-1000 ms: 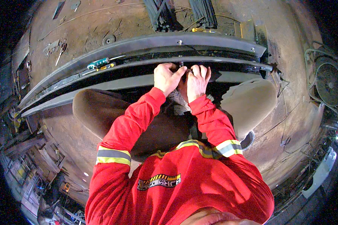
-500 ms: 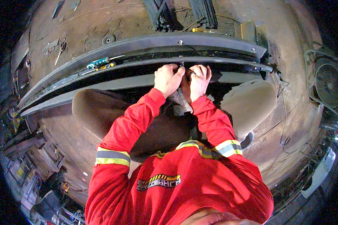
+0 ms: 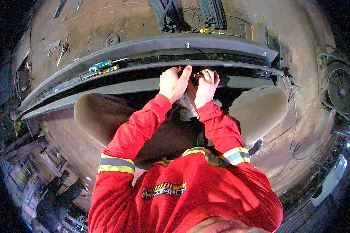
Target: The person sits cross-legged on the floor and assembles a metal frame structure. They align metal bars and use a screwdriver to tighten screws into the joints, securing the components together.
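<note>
Long grey metal beams (image 3: 144,46) curve across in front of my bent knees, with a dark gap between them. My left hand (image 3: 174,82) is closed by the middle beam's near edge, thumb pointing away from me. Close beside it, my right hand (image 3: 206,86) has its fingers curled inward at the same gap. Whatever the fingertips pinch is hidden or too small to name. A teal-handled screwdriver (image 3: 101,66) and a yellow-handled tool (image 3: 108,70) lie on the beams to the left. A small bright metal fitting (image 3: 187,45) shows on the far beam.
Beyond the beams lie bundles of dark metal bars (image 3: 213,14), a yellow-handled screwdriver (image 3: 208,31), a round disc (image 3: 112,39) and scissors (image 3: 62,53). A round caged fan (image 3: 340,81) stands at the far right. Cables (image 3: 295,128) run over the floor on the right.
My left thumb has shifted up and away from me along the beam's edge. Both hands otherwise stay in nearly the same place.
</note>
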A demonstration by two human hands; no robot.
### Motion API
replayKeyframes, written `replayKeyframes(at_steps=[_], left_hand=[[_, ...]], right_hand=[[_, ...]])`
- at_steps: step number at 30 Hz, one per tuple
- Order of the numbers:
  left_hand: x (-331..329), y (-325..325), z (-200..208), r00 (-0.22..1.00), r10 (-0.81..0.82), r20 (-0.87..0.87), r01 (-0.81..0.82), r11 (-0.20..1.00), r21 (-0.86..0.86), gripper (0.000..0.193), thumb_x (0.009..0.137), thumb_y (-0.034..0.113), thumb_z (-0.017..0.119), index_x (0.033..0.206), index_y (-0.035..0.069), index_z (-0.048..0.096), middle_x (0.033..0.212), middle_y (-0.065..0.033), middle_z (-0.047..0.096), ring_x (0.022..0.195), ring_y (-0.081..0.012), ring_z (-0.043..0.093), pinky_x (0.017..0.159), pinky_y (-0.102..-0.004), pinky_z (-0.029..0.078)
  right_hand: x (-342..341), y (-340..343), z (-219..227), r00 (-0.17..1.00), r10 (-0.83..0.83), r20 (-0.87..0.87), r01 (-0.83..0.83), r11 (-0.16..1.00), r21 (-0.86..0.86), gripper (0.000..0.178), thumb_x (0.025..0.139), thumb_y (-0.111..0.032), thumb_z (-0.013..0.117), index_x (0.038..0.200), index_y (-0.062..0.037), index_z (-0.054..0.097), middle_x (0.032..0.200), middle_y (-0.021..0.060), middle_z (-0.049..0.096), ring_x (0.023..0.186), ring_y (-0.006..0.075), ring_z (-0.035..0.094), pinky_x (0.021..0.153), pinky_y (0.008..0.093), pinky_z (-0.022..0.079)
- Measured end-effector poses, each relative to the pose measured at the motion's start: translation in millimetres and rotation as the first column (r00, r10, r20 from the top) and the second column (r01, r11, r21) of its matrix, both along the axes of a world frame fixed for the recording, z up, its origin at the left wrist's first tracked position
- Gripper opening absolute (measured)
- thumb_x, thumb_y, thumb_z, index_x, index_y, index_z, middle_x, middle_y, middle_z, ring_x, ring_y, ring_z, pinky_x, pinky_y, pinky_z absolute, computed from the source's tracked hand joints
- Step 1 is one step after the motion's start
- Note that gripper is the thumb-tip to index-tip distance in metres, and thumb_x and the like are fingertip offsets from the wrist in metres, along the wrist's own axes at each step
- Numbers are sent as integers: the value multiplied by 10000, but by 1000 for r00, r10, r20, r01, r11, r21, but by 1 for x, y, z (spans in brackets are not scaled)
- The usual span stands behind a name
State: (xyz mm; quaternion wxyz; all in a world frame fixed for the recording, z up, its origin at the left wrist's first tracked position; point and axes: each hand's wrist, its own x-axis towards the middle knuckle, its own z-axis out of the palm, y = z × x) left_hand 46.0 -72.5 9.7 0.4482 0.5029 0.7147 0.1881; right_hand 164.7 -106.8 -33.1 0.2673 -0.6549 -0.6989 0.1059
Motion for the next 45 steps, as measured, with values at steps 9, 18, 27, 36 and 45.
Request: replayKeyframes(at_steps=[9, 18, 27, 36, 45], left_hand=[[-2, -2, -7, 999, -20, 43, 16, 997, 79, 369, 737, 333, 665, 658, -26, 631, 516, -143, 552, 468, -187, 527, 496, -327, 423], [-1, -3, -11, 998, -18, -60, 26, 991, 133, 402, 743, 354, 660, 659, -37, 613, 569, -168, 582, 519, -236, 573, 549, -330, 456], [-6, 2, -8, 989, -73, 128, 75, 997, -16, 335, 776, 310, 599, 732, -18, 649, 637, -203, 603, 613, -302, 625, 619, -361, 481], [0, 0, -1, 1000, 27, -4, -27, 998, 48, 355, 694, 326, 718, 669, -22, 655, 543, -165, 592, 484, -218, 600, 524, -328, 477], [-3, -7, -19, 982, -167, -85, 181, 963, 199, 405, 804, 358, 585, 732, -40, 596, 626, -204, 566, 578, -311, 566, 588, -401, 443]], right_hand=[[-3, 0, 1, 982, -13, 191, 22, 999, -45, 123, 709, -157, 558, 681, -49, 611, 915, 33, 539, 997, 220, 480, 1006, 459, 303], [-3, 1, 3, 999, -13, 42, 12, 1000, 26, 114, 713, -136, 541, 719, -45, 609, 844, 53, 564, 978, 222, 502, 993, 473, 311], [-3, 3, 10, 994, 66, 91, -61, 996, -62, 185, 704, -213, 638, 754, -34, 633, 867, 56, 555, 964, 253, 496, 1000, 498, 268], [-3, 1, 6, 987, -41, 153, 37, 999, 28, 103, 714, -139, 557, 733, -59, 620, 818, 33, 566, 967, 222, 496, 976, 484, 305], [5, 1, -8, 998, 43, 37, -42, 999, -32, 138, 694, -148, 556, 680, -35, 633, 898, 36, 620, 978, 201, 517, 978, 450, 301]])
